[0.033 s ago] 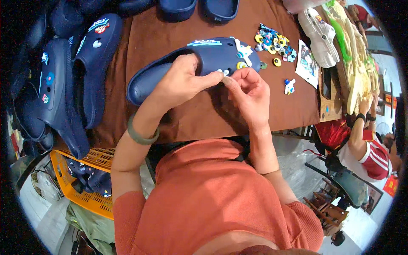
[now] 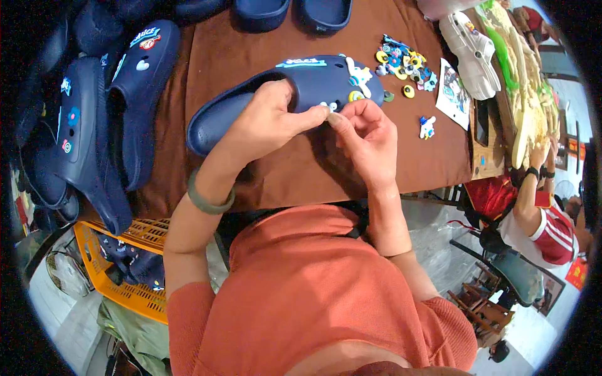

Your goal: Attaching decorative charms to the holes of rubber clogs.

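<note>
A navy blue clog [image 2: 216, 122] lies on the brown cloth in front of me, its toe pointing right. My left hand [image 2: 266, 122] grips it, fingers inside the foot opening and thumb outside along the near side. At that thumb's tip, my right hand [image 2: 370, 141] pinches a small white shoe charm [image 2: 333, 107] against the upper; the fingers partly cover it. Other charms sit on the clog: a blue lettered banner [image 2: 302, 62], a white long-eared figure [image 2: 359, 76] and a yellow round one [image 2: 356, 96].
Loose charms [image 2: 401, 59] are heaped right of the clog, with a white-and-blue charm [image 2: 427, 128] nearer me. Beyond them are a picture card [image 2: 454, 94], a dark phone [image 2: 481, 122] and white clogs [image 2: 470, 53]. Decorated navy clogs [image 2: 141, 94] crowd the left, above an orange crate [image 2: 94, 263].
</note>
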The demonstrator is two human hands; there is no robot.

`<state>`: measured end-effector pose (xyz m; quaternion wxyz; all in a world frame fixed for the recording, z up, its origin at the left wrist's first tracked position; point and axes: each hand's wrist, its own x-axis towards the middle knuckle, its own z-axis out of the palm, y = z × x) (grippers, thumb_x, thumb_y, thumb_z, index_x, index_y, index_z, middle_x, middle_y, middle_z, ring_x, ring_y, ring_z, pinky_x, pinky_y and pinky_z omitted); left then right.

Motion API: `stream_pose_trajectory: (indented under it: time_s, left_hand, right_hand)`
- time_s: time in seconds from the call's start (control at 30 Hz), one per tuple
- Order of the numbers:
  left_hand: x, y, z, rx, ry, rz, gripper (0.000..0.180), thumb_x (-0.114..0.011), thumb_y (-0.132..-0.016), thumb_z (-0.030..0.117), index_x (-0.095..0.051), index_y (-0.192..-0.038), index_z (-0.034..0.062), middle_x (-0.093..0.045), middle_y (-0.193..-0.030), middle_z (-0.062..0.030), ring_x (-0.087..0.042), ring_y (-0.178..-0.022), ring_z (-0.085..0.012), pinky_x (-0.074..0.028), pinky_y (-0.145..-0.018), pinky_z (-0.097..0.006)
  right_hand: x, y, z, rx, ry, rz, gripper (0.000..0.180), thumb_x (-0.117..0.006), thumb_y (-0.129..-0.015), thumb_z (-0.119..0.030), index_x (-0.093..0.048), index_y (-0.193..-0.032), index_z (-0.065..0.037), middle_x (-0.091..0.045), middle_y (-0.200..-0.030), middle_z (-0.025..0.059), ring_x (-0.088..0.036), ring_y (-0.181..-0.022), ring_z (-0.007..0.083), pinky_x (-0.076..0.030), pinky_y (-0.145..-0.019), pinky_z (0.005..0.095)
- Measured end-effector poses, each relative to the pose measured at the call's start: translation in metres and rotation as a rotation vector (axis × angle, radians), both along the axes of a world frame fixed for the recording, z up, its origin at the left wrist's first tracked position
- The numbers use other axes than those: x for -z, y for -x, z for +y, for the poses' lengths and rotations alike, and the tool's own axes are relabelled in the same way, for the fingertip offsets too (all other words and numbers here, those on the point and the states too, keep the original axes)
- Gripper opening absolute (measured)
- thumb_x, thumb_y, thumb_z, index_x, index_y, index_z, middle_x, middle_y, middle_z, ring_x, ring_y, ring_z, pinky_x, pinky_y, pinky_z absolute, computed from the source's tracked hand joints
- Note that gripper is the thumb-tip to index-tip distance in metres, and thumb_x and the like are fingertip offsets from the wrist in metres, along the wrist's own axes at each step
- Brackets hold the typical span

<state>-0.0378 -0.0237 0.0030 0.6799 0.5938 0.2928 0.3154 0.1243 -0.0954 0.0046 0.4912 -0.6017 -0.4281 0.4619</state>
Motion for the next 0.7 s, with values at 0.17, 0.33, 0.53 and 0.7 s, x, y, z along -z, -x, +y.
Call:
stream_pose_trajectory:
  time_s: [0.17,0.33,0.53,0.7]
  left_hand:
    - [0.003,0.001,0.001,0.011,-0.117,0.106,0.028,-0.062,-0.087,0.01,-0.059,-0.112,-0.0026,-0.063,-0.1,-0.0023,-0.057,-0.089,-0.0091,-0.049,-0.081,-0.026]
    - [0.011,0.0,-0.001,-0.018,-0.193,0.062,0.028,-0.06,-0.088,0.012,-0.059,-0.112,-0.0021,-0.064,-0.1,-0.0034,-0.059,-0.089,-0.0106,-0.049,-0.081,-0.027]
    - [-0.006,-0.001,-0.01,-0.056,-0.379,0.188,0.032,-0.067,-0.084,0.016,-0.06,-0.11,-0.0014,-0.067,-0.097,-0.0113,-0.062,-0.084,-0.0159,-0.05,-0.078,-0.031]
    - [-0.001,-0.002,-0.011,-0.097,-0.429,0.147,0.035,-0.072,-0.082,0.024,-0.062,-0.106,0.0002,-0.067,-0.092,-0.0123,-0.063,-0.08,-0.0185,-0.05,-0.074,-0.031]
  right_hand:
    - [0.001,0.001,0.003,-0.011,0.029,-0.015,0.014,-0.069,-0.083,-0.008,-0.055,-0.081,-0.004,-0.056,-0.059,-0.0029,-0.05,-0.052,0.0017,-0.037,-0.048,0.0177]
    - [-0.002,0.002,0.005,-0.04,0.007,0.044,0.013,-0.067,-0.084,-0.005,-0.054,-0.085,-0.004,-0.054,-0.058,-0.0039,-0.047,-0.052,0.0011,-0.035,-0.047,0.0178]
    - [-0.002,-0.006,0.006,-0.075,0.029,0.016,0.012,-0.065,-0.083,-0.002,-0.053,-0.087,-0.004,-0.051,-0.057,-0.0051,-0.044,-0.051,0.0008,-0.032,-0.046,0.0179]
    - [-0.01,-0.008,0.006,-0.126,0.088,0.005,0.012,-0.064,-0.084,-0.004,-0.053,-0.089,-0.003,-0.052,-0.059,-0.0039,-0.045,-0.052,0.0017,-0.034,-0.047,0.0185]
